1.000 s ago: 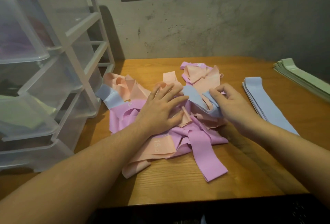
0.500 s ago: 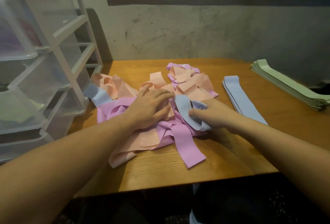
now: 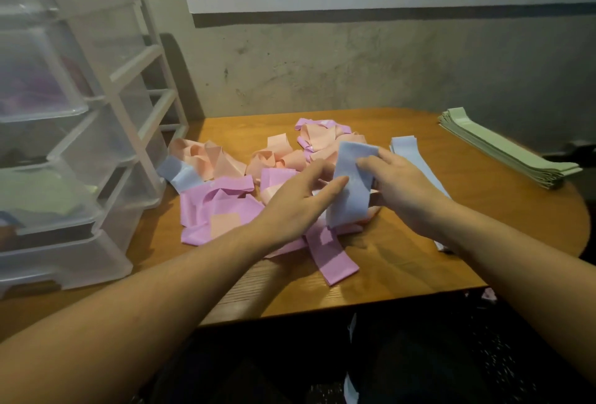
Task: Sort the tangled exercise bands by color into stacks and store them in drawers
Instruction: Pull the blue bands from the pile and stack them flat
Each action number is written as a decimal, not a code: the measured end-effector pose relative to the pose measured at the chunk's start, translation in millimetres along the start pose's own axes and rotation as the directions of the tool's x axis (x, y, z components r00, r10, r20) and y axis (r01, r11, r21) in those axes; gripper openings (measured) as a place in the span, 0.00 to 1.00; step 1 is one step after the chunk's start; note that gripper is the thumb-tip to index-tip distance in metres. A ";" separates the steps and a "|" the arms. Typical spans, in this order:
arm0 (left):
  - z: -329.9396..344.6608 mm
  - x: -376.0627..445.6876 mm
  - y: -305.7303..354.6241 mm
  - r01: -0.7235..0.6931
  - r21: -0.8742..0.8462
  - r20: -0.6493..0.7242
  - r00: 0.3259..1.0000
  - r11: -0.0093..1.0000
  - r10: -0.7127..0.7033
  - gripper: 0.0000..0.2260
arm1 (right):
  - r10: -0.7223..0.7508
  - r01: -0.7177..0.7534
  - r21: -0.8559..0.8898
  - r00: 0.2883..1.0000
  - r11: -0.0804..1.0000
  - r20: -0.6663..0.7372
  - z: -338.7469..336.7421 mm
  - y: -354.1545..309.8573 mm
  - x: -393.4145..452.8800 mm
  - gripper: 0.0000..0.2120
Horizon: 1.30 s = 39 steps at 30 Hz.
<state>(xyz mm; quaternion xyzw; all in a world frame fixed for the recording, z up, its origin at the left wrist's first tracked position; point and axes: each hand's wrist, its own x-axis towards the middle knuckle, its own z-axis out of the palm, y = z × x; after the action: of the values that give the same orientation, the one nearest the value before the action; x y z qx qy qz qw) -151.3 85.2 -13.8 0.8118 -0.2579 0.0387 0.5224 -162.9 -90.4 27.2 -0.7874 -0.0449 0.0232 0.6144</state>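
Right hand point(image 3: 398, 182): a blue band point(image 3: 351, 182) is pinched at its upper right edge, thumb against fingers, at frame centre.
Left hand point(image 3: 298, 202): fingers are laid nearly straight against the band's left edge, steadying it; no clear grip is seen.
Blue band: it is held up over the tangle point(image 3: 258, 191), its lower end still among the pink strips.
Step in hand: one blue band is judged to be in the course of being drawn free of the tangle.
Next move: the lower end must be cleared, then the band laid flat on the blue stack point(image 3: 404, 147) just right of the hands.
Count: two sorted stacks are seen on the worktop point(image 3: 403, 261), one blue, one green point(image 3: 503, 149) at right; one more blue band point(image 3: 179, 171) lies at the tangle's left edge; pink and peach bands cannot be counted.
Drawers point(image 3: 64, 158): the clear unit stands at left, several drawers pulled out.
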 end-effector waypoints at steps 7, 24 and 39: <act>-2.7 -7.4 16.7 0.119 -0.138 -0.060 0.990 0.983 -0.129 0.07 | -0.049 0.049 0.149 0.999 0.988 -0.005 -13.9 -1.0 -21.7 0.06; -11.4 -8.3 101.3 0.047 -0.061 -0.117 0.992 0.997 -0.054 0.09 | -0.182 0.193 0.224 0.981 0.955 -0.068 -23.7 -28.3 -40.5 0.06; -2.6 6.8 141.5 0.062 -0.146 -0.233 0.968 0.987 -0.095 0.12 | -0.430 0.460 0.049 0.859 0.887 -0.277 -18.2 -7.3 -53.5 0.09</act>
<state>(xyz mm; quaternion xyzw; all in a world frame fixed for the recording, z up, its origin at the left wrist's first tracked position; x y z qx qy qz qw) -209.8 39.5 106.8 0.7728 -0.1627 0.0977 0.6056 -214.8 -111.5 37.7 -0.7156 -0.1439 -0.2197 0.6472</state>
